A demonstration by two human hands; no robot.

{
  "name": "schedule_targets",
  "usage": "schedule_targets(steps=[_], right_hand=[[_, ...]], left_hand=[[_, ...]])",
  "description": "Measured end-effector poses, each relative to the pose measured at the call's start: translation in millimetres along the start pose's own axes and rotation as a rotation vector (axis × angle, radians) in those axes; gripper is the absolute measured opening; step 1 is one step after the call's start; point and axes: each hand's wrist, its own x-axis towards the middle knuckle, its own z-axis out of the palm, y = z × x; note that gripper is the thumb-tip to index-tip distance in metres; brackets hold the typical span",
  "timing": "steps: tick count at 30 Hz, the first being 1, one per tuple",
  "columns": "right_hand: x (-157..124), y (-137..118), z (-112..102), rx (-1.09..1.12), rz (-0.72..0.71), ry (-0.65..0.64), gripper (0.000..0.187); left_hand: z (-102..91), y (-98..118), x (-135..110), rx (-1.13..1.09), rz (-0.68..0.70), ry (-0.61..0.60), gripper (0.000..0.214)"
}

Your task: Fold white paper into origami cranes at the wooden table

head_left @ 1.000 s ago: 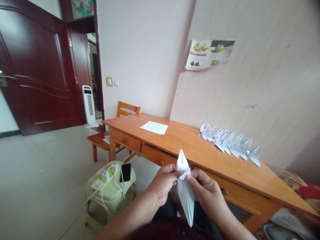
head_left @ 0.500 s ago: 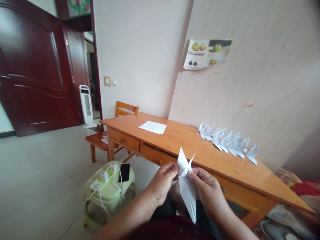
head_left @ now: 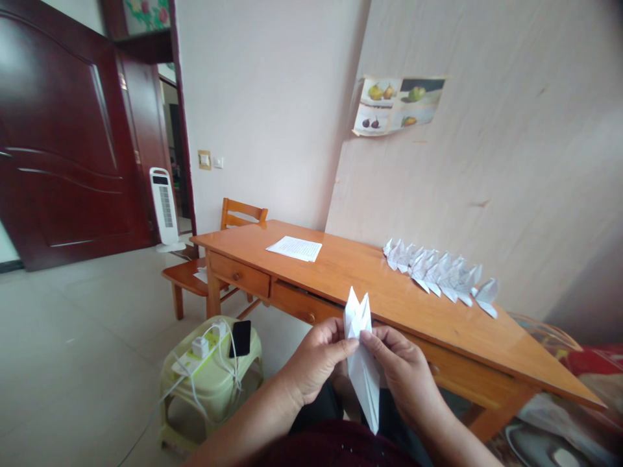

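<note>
Between my two hands, over my lap, is a folded white paper (head_left: 364, 383), long and narrow, with two pointed tips at its top and one long point hanging down. My left hand (head_left: 318, 357) pinches its left edge below the tips, thumb on the front. From the other side my right hand (head_left: 396, 360) pinches the paper at about the same height, its thumb close to the left one. Both hands' fingers behind the paper are partly hidden. On the table beyond stand several folded paper pieces (head_left: 440, 272) in rows.
A stack of written sheets (head_left: 295, 248) lies on the wooden table (head_left: 350, 266). Left of me a pale green stool (head_left: 214, 373) bears a power strip (head_left: 202, 353), white cables and a black phone (head_left: 240, 338). A wooden chair (head_left: 187, 275) stands at the table's left end.
The paper's right tip, slanted outward before, now stands upright near the left tip. My left thumb has come inward across the paper's front. The view has shifted slightly.
</note>
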Motion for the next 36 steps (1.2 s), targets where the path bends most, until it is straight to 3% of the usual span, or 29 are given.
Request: schedule_targets(steps=[13,21,36], right_hand=[[-1,-4,4,0.062,-0.073,0.032,0.029],[-5,-2,4,0.047,0.006,-0.103,0.034],[-8,-10,14,0.172,0.028,-0.038,0.044]], left_hand=[[-2.9,-7,2,-0.054,-0.047,0.024,0.028],[-7.0,-6,3,-0.013,-0.014,0.026,0.025],[-9.9,-8,5,0.005,-0.015,0.027,0.022]])
